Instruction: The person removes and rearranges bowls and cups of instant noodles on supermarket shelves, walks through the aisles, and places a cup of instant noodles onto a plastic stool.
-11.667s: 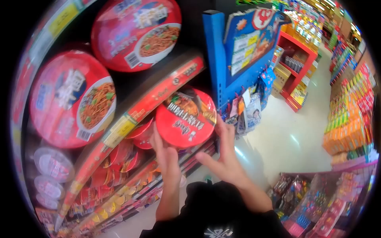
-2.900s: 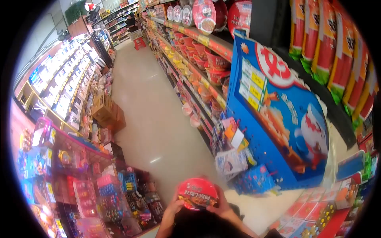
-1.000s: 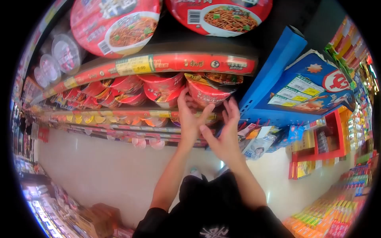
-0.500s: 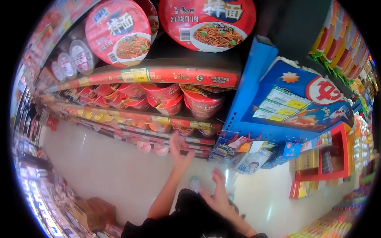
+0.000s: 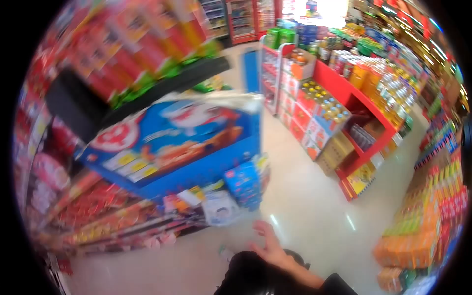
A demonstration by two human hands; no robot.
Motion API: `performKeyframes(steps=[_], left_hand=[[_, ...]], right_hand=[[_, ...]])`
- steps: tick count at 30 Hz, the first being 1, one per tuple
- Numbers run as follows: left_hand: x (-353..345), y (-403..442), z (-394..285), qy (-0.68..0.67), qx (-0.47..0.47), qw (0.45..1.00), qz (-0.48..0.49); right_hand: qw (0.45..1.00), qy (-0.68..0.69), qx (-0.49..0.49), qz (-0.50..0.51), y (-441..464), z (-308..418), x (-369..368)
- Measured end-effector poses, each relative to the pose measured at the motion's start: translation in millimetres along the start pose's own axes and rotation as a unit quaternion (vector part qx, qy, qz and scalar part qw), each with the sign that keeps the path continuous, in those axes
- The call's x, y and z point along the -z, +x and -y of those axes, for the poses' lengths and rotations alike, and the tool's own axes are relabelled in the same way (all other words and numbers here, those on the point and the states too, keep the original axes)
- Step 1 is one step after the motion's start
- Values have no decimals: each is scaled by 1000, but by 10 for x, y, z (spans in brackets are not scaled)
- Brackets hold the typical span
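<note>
My right hand (image 5: 269, 247) hangs low in front of my dark clothing, its thumb and fingers apart and nothing in it. Beyond it, at some distance, hanging packets (image 5: 221, 206) dangle from the lower edge of a blue display panel (image 5: 196, 135). Price labels (image 5: 132, 166) are stuck on that panel. My left hand is out of the frame. Motion smears much of the left side.
Shelves of noodle bowls (image 5: 93, 204) run along the left. Bagged goods (image 5: 147, 44) hang above the panel. A red display stand (image 5: 366, 157) with stacked cartons (image 5: 305, 118) stands across the pale floor (image 5: 305, 211). Orange boxes (image 5: 408, 250) are piled at the right.
My view has swung to the right, so the blue panel now sits left of centre and the red stand shows fully. My left hand has left the frame; my right stays low and open.
</note>
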State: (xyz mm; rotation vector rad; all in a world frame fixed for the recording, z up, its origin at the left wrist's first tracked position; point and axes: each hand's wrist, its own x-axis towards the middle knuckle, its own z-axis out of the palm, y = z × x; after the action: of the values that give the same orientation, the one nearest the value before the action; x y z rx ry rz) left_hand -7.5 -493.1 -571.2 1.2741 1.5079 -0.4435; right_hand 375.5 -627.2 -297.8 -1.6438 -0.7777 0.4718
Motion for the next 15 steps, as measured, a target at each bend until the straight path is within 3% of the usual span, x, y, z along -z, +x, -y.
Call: performKeyframes(steps=[7, 11, 15], left_hand=[[-859, 260, -1770, 114, -219, 969, 28], [-1582, 119, -2902, 213, -328, 914, 107], [-2544, -137, -3614, 285, -388, 857, 181]], right_hand=[[971, -89, -74, -209, -840, -626, 1635], [919, -111, -143, -351, -1468, -892, 2296], [858, -96, -174, -474, -1968, -1030, 2648]])
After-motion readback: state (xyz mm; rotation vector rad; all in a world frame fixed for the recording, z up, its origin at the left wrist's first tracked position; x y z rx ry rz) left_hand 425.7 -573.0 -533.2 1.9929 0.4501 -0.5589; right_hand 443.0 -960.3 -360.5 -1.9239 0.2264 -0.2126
